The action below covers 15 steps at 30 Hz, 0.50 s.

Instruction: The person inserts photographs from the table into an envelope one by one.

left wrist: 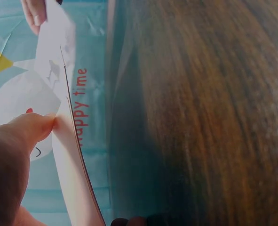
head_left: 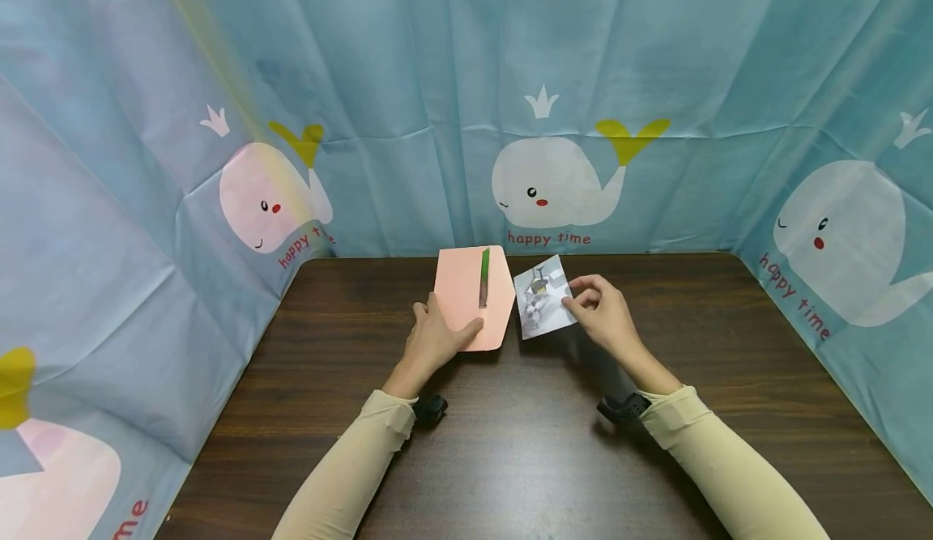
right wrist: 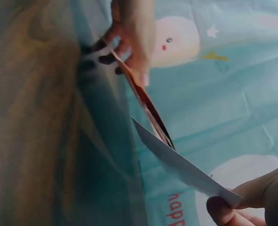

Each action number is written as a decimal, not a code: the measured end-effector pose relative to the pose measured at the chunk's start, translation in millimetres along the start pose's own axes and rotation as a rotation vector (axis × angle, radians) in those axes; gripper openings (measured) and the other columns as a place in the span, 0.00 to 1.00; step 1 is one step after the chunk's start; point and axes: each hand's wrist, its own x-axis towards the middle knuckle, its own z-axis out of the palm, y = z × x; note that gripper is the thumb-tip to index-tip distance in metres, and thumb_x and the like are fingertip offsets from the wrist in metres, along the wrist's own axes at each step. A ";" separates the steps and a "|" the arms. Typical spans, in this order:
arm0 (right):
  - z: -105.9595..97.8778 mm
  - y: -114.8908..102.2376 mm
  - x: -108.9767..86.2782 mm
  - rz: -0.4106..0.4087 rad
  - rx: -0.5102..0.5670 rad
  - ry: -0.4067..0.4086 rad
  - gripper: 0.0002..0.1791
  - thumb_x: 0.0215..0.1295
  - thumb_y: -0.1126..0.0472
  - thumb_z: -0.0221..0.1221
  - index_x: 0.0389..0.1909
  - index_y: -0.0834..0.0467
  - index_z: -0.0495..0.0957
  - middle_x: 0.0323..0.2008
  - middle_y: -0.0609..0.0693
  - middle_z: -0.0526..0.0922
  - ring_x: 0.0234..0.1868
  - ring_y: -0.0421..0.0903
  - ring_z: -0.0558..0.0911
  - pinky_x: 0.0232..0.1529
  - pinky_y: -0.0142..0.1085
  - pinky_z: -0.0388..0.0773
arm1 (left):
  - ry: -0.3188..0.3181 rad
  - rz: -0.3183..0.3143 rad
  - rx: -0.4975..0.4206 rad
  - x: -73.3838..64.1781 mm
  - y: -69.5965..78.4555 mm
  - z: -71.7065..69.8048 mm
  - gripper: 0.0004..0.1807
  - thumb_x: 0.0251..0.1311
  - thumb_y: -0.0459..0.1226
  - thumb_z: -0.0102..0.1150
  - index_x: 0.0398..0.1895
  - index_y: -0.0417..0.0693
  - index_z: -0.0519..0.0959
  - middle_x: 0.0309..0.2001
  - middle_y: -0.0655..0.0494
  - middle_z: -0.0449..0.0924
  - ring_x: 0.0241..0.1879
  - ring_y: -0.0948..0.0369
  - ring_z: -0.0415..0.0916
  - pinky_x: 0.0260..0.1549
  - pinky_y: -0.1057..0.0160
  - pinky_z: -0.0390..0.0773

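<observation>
Near the back of the table, my left hand grips a pink envelope with its thumb on the front face. The envelope's pointed flap side faces right, and a narrow green-and-brown strip shows on its front. My right hand pinches a small photo card by its right edge, between thumb and fingers. That card has a grey and white picture with a bit of yellow, and stands tilted close beside the flap. In the right wrist view the envelope gapes a little, and the card overlaps its near end.
A dark brown wooden table lies under both arms. Blue curtains printed with whales hang along its back and both sides. Each wrist wears a black strapped device, one at the left wrist and one at the right wrist.
</observation>
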 end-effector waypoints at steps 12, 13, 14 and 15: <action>12.7 -16.4 20.1 -0.038 0.173 0.119 0.18 0.71 0.69 0.68 0.57 0.72 0.78 0.30 0.67 0.86 0.25 0.38 0.75 0.30 0.26 0.70 | -0.005 -0.008 0.001 -1.9 1.6 -1.2 0.69 0.56 0.70 0.69 0.86 0.36 0.49 0.67 0.30 0.60 0.42 0.39 0.80 0.46 0.38 0.83; 15.4 -17.0 21.3 -0.035 0.180 0.122 0.18 0.71 0.68 0.69 0.57 0.72 0.78 0.30 0.66 0.86 0.26 0.37 0.76 0.30 0.26 0.70 | -0.004 -0.007 -0.001 -1.9 1.9 -1.5 0.69 0.56 0.70 0.69 0.86 0.36 0.49 0.67 0.30 0.60 0.43 0.39 0.80 0.46 0.38 0.83; 18.4 -16.1 22.6 -0.036 0.192 0.124 0.18 0.71 0.67 0.69 0.57 0.70 0.79 0.29 0.64 0.87 0.26 0.37 0.76 0.31 0.26 0.71 | -0.003 -0.004 0.001 -1.7 1.9 -1.5 0.69 0.56 0.70 0.69 0.86 0.36 0.49 0.67 0.30 0.61 0.43 0.39 0.80 0.46 0.38 0.83; 22.6 -11.6 25.3 -0.033 0.199 0.125 0.18 0.71 0.66 0.70 0.57 0.69 0.79 0.29 0.63 0.87 0.26 0.36 0.76 0.31 0.26 0.71 | -0.002 -0.002 0.002 -1.3 1.8 -1.1 0.69 0.56 0.70 0.69 0.86 0.35 0.49 0.67 0.30 0.61 0.43 0.39 0.81 0.47 0.38 0.83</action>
